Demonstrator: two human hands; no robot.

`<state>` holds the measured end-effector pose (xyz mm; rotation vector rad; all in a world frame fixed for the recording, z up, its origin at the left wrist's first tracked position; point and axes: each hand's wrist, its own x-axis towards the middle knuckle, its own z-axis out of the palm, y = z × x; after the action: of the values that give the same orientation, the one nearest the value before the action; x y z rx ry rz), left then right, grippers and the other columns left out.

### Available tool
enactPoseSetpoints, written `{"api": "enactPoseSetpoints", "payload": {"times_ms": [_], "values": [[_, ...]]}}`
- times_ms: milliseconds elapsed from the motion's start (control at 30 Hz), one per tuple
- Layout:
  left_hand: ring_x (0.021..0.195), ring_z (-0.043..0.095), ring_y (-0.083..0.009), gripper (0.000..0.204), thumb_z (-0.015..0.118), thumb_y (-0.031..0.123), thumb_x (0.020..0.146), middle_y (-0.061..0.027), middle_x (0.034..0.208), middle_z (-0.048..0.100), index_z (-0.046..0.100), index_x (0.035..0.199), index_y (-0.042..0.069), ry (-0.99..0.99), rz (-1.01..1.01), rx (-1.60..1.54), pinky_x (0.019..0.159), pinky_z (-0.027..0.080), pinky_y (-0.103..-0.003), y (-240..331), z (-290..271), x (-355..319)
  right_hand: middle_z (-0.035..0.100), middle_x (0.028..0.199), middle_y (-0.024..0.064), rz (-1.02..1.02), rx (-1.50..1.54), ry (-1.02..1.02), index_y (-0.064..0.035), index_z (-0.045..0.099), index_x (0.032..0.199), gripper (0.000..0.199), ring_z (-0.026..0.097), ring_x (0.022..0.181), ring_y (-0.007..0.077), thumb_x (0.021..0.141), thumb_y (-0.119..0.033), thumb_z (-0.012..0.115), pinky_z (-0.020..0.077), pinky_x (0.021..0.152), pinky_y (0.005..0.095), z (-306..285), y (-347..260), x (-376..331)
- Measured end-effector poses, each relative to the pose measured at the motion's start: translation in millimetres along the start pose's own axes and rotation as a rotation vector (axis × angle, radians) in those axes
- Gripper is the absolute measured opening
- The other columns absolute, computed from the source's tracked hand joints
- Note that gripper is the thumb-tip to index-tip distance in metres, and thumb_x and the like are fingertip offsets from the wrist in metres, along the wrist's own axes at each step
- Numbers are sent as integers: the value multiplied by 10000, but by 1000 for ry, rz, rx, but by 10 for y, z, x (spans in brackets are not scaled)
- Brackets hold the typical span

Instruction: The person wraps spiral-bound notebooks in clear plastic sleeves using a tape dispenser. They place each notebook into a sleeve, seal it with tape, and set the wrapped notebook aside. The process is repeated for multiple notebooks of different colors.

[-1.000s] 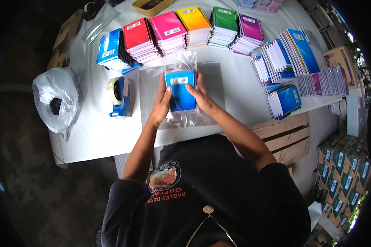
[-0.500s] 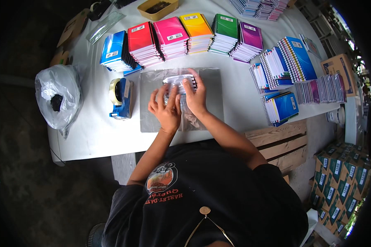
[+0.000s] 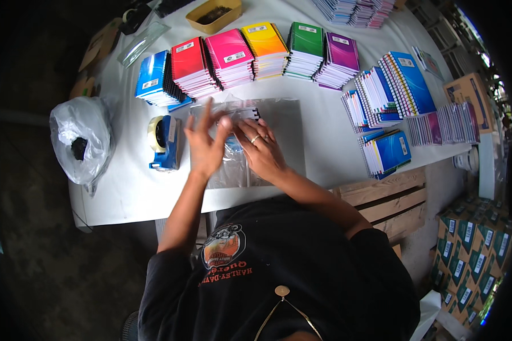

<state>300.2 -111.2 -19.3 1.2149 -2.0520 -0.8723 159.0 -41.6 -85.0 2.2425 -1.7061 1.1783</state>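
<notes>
A small spiral-bound notebook (image 3: 249, 113) lies on the table, mostly covered by my right hand and clear plastic. Over it my right hand (image 3: 263, 153) rests with its fingers laid flat and close together. Lifted to the left is my left hand (image 3: 206, 145), fingers spread and slightly blurred, holding nothing. Crinkled clear plastic (image 3: 230, 170) spreads below the notebook toward me. Under all this lies a grey rectangular sheet (image 3: 293, 148). A blue tape dispenser (image 3: 166, 145) with a roll of clear tape stands left of my left hand.
Notebook stacks in blue (image 3: 152, 77), red (image 3: 189, 59), pink (image 3: 228, 48), yellow (image 3: 264, 40), green (image 3: 305, 44) and purple (image 3: 340, 51) arc behind the sheet. More blue notebooks (image 3: 412, 85) stand right. A plastic bag (image 3: 82, 139) hangs at the table's left; a yellow tub (image 3: 215, 16) sits behind.
My left hand has lifted off the plastic-covered notebook and moved left, its fingers spreading. My right hand has turned over from its upright hold and now lies flat across the notebook.
</notes>
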Motion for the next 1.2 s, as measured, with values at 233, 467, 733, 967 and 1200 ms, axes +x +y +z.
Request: {"api": "enactPoseSetpoints", "payload": {"times_ms": [233,467,733,967,1200], "values": [[793,665,-254,318,684,317,838,-128,884,697,685,992,39,-272,-71,55,778,473,-362,-234,83,513,576,1187,77,-54,28,59,-24,623,1113,342,513,1154,240,772,-20,600,406,971,399,-38,85,56],[981,653,-236,146,662,87,816,-80,1013,692,699,957,85,143,449,277,878,489,-405,-132,273,0,565,1193,121,39,268,328,-25,597,1066,348,508,1154,281,733,65,641,432,929,397,47,58,36],[884,646,-160,238,709,14,722,-9,971,702,681,926,133,166,497,440,881,403,-359,-272,230,-334,645,1029,32,-14,247,214,-83,667,996,322,584,1084,200,713,68,641,456,909,351,37,194,53],[820,564,-262,487,557,442,883,-156,999,575,566,1185,60,420,-623,373,750,452,-386,-1225,-1121,-428,680,962,26,-21,198,222,-86,719,860,215,623,1006,195,697,54,704,473,874,321,36,225,10],[670,399,-89,412,593,407,865,15,828,542,624,1141,104,-161,-939,-116,555,319,-230,-1655,-1450,-429,676,967,17,-17,166,210,-80,715,876,199,609,1035,185,716,37,694,456,889,322,19,178,33]]}}
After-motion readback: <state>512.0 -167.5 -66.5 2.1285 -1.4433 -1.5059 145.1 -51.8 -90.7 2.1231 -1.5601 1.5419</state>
